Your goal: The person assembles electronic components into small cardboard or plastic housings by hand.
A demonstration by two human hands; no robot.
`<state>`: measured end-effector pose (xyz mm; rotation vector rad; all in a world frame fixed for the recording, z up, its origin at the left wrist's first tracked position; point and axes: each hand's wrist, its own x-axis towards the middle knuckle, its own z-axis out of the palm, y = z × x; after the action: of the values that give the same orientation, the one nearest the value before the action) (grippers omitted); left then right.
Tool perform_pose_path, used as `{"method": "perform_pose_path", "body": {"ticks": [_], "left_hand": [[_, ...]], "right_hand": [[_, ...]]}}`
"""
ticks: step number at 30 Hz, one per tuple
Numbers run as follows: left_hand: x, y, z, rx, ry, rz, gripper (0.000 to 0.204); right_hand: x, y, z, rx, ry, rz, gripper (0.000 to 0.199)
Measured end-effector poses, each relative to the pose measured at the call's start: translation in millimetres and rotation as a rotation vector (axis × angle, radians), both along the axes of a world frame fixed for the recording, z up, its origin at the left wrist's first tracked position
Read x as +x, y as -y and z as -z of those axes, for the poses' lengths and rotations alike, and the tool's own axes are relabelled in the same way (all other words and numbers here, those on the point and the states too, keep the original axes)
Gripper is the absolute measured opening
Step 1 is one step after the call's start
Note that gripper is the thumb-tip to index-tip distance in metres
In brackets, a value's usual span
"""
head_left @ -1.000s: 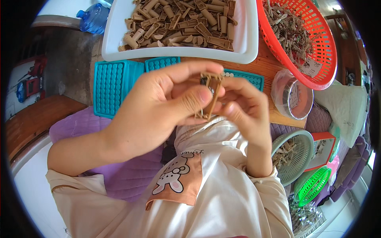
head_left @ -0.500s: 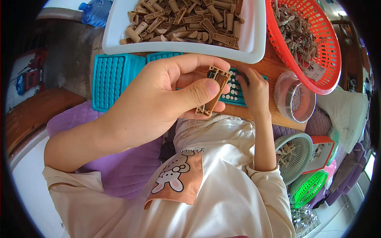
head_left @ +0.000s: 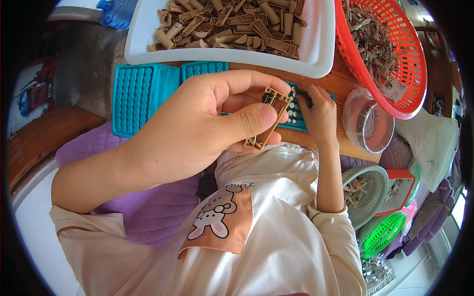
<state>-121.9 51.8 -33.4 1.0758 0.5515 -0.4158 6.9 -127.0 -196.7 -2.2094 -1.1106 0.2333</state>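
My left hand (head_left: 217,118) grips a brown plastic casing (head_left: 282,104) between thumb and fingers, its hollow side showing. A small black part sits in the casing's upper end, and my thumb covers some of the middle. Just right of it, my right hand (head_left: 318,111) reaches down to a teal tray (head_left: 298,127) with small round white-topped pieces (head_left: 292,105) standing in it. The right fingers are bent and drawn together over the tray. What lies between those fingertips is hidden.
A white bin (head_left: 232,59) of brown casings stands behind my hands. Teal trays with round bumps (head_left: 133,101) lie at left. At right are a red basket (head_left: 417,74) of tangled pieces, a plastic-lined round tub (head_left: 358,123) and a grey basket (head_left: 377,197).
The left hand and the brown casing have shifted slightly right and down. Over the tray, the right fingers have bent in closer together.
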Motion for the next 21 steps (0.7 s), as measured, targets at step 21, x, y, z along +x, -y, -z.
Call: {"method": "perform_pose_path", "body": {"ticks": [21], "left_hand": [[-3,6,6,0.131,0.131,0.037,0.045]], "right_hand": [[-60,-30,-89,0.949,-0.11,0.004,0.023]]}}
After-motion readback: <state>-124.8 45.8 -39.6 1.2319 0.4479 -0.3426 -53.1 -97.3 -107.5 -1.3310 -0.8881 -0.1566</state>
